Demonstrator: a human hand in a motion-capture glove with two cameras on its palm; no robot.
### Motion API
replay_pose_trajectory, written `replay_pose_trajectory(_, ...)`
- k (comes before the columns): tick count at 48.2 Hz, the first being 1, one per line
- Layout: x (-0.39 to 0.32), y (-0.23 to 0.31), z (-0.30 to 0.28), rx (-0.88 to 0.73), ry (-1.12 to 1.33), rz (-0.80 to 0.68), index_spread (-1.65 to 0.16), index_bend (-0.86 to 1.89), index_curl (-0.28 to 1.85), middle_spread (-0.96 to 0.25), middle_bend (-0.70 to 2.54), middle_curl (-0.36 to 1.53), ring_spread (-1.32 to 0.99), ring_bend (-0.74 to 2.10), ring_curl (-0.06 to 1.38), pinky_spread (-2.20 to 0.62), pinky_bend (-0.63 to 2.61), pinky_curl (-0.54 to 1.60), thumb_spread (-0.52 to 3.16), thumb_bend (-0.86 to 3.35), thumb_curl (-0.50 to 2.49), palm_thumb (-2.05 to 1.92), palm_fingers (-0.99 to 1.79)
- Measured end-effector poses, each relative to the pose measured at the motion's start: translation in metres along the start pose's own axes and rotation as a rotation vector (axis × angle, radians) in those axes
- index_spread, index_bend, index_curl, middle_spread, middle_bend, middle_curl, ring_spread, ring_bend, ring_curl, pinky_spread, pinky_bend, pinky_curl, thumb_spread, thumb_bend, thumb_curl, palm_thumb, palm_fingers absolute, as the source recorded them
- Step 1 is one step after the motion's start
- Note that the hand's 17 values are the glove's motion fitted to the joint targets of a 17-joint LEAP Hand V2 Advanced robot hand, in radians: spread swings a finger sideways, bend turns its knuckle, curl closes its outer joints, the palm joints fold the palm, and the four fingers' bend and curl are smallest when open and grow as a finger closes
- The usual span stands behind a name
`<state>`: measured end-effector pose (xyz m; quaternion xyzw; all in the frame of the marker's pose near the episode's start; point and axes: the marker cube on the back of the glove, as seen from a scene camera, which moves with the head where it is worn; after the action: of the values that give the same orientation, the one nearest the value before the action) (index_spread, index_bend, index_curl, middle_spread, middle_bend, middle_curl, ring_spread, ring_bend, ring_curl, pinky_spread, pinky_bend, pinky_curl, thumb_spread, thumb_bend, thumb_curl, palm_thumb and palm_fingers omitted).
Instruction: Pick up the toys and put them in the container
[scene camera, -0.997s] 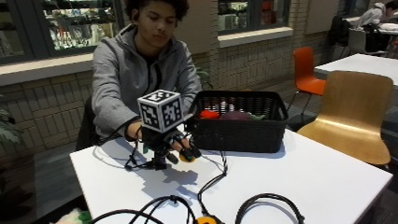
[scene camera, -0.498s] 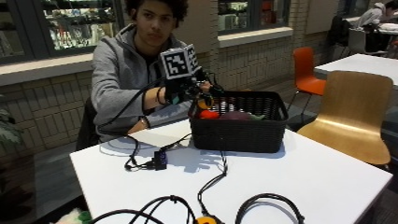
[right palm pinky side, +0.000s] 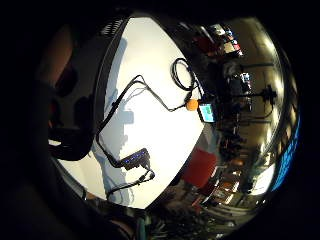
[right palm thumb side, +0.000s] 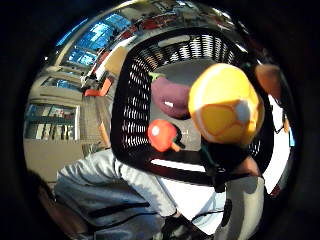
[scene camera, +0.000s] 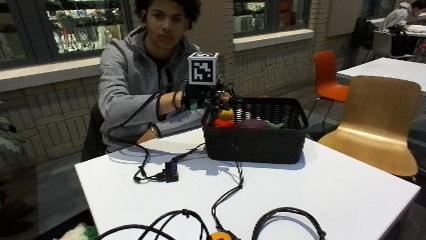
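My hand (scene camera: 202, 98) holds the yellow toy (right palm thumb side: 225, 106) over the black basket (scene camera: 256, 145) at its 9 o'clock rim; next I must release it inside.

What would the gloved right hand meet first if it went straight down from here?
Probably the toys already lying in the black woven plastic basket: the red toy and purple aubergine toy. The right hand holds a yellow-orange round toy above them; depth is unclear.

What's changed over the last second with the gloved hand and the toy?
The right hand lifted from the table up and across to above the basket, carrying the yellow toy, which now hangs over the opening, not yet released. Basket and toys inside stayed put.
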<state>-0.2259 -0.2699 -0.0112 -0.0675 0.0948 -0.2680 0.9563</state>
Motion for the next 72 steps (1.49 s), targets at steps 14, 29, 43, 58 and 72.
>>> replay_pose_trajectory(14,0.005,0.004,-0.004,0.051,-0.039,0.035,-0.25,0.64,0.39,0.02,0.16,0.38,-0.09,0.15,0.16,-0.01,0.64,0.36,1.28,-0.02,0.39,0.43,-0.11)
replay_pose_trajectory(29,0.077,0.031,0.001,0.083,-0.111,0.159,-0.27,0.64,0.41,0.02,0.17,0.37,-0.08,0.15,0.15,-0.01,0.61,0.35,1.29,-0.01,0.36,0.4,-0.06)
replay_pose_trajectory(43,0.219,0.083,0.04,0.069,-0.166,0.551,-0.26,0.69,0.45,0.02,0.19,0.37,-0.09,0.18,0.16,-0.01,0.6,0.35,1.31,-0.01,0.35,0.42,0.02)
replay_pose_trajectory(58,0.294,0.065,0.072,-0.086,0.047,0.681,-0.27,0.53,0.43,0.03,0.19,0.38,-0.09,0.18,0.18,-0.01,0.62,0.36,1.31,-0.01,0.34,0.44,-0.08)
replay_pose_trajectory(72,0.336,0.014,0.093,-0.191,0.257,0.578,-0.3,0.2,0.36,0.04,0.11,0.33,-0.07,0.15,0.2,0.0,0.57,0.35,1.29,-0.01,0.33,0.42,-0.22)
